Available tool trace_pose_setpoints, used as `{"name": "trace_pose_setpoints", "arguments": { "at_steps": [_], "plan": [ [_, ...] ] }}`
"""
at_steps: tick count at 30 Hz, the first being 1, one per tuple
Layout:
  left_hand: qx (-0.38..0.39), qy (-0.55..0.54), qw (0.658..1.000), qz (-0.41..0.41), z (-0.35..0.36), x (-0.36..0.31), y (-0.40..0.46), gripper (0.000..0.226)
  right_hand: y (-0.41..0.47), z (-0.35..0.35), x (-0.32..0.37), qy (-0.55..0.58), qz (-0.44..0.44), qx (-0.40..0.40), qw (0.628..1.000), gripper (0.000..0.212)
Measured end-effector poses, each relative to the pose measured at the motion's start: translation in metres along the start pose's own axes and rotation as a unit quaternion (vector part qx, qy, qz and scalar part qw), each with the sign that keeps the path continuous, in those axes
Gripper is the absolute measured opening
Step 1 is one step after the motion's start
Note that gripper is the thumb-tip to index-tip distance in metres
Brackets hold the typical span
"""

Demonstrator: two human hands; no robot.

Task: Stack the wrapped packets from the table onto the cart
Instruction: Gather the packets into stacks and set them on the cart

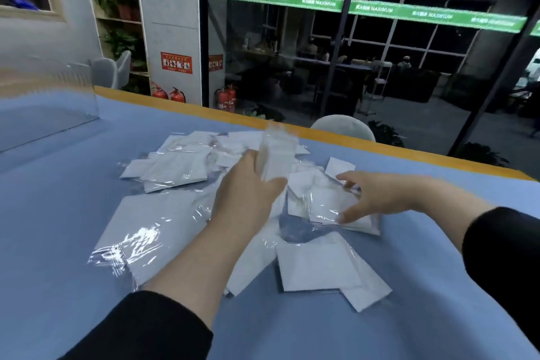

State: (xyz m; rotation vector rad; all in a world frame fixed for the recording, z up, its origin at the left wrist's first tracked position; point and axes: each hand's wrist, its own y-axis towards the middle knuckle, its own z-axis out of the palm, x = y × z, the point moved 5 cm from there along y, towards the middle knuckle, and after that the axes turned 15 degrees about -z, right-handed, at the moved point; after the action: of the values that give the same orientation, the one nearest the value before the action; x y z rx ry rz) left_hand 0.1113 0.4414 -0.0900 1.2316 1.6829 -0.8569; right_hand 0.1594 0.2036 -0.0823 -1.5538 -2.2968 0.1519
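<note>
Black sleeves (140, 327) covered both forearms at the bottom edge of the view, nearest the camera, and both arms reached forward over the blue surface (52, 190) toward the heap of wrapped packets (175, 166).

That heap, white squares in clear, shiny film, lay loosely scattered across the middle of the surface, many overlapping, some tilted on others. On the near right side of the heap two flat packets (318, 266) lay one partly over the other. On the near left side of the heap a larger sheet of crinkled film (125, 245) caught the light.

Above the middle of the heap the left hand (248, 184) was curled round a small upright bundle of packets (276, 155), thumb on one side and fingers on the other; the bundle was blurred, so the number of packets in it could not be told. At the right side of the heap the right hand (377, 196) was spread wide, its thumb and fingertips resting on a film-wrapped packet (333, 204) that lay on top of others; whether it was pinching that packet or only touching it could not be told.

Beyond the heap ran the orange far edge (263, 123) of the surface, a pale chair back (342, 127) behind it, then dark glass panels with a green strip (350, 6). Far to the left of the heap, red fire extinguishers (169, 95) stood by a grey pillar.
</note>
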Motion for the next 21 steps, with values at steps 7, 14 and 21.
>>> {"name": "trace_pose_setpoints", "arguments": {
  "at_steps": [7,14,21],
  "plan": [
    [0.007,-0.085,0.996,-0.036,0.0,0.007,0.009,0.025,0.006,-0.005,0.013,-0.032,-0.014,-0.035,0.999,0.045],
    [0.045,-0.284,0.953,-0.095,-0.003,0.012,0.007,0.024,-0.025,-0.017,0.01,0.26,-0.044,-0.274,0.925,0.019],
    [0.123,-0.32,0.924,-0.171,0.022,0.011,-0.004,0.051,-0.019,-0.01,0.069,0.506,-0.141,-0.298,0.797,0.021]
  ]
}}
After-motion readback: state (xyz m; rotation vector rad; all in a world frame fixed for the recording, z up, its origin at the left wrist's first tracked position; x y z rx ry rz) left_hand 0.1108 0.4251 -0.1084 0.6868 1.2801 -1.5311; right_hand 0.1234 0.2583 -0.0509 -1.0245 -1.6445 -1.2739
